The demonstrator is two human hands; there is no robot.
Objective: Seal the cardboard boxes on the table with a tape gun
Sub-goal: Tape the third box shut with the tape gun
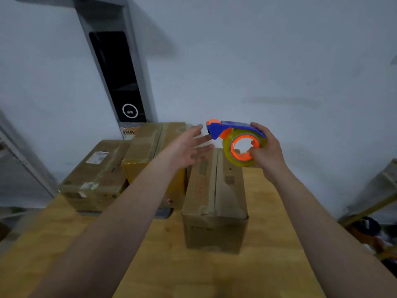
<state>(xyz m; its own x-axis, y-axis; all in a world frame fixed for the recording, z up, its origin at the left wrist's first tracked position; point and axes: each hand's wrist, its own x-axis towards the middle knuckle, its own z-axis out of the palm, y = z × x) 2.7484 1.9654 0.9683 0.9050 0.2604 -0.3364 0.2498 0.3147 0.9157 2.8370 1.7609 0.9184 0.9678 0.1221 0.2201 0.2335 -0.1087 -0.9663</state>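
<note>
Right hand (268,151) grips tape gun (238,140) above cardboard box (214,203), flaps closed

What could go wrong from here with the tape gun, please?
The open left hand is close to the front end of the tape gun, where a cutter probably sits, so fingers might get nicked. The right hand grips the gun round its roll, which may hinder unwinding. No hand steadies the nearest box, so it might slide.
</note>
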